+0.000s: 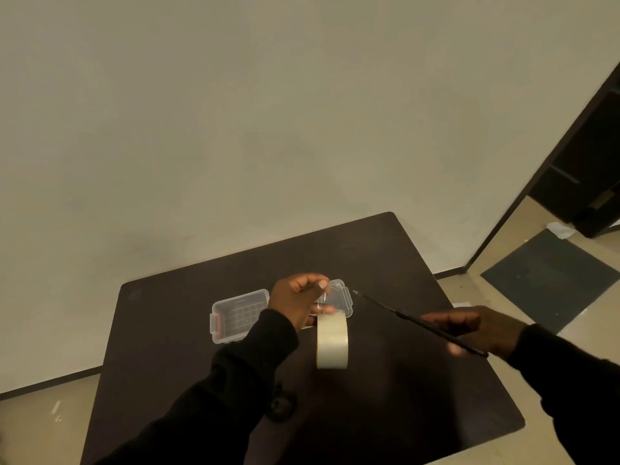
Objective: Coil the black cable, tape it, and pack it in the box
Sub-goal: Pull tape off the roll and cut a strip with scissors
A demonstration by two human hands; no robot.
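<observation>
My left hand (298, 302) pinches the pulled-out end of a clear tape strip, and the pale tape roll (332, 340) hangs just below it above the dark table (402, 414). My right hand (483, 332) grips black scissors (396, 312) whose closed blades point up-left toward the tape. A clear plastic box (235, 317) with a red latch lies open behind my left hand, its lid (339, 297) to the right. The coiled black cable (281, 402) lies on the table beside my left sleeve, partly hidden and hard to make out.
The table stands against a plain wall. To its right are a tiled floor, a dark mat (550, 276) and a dark door frame (570, 146). Small paper scraps (56, 411) lie on the floor at the left.
</observation>
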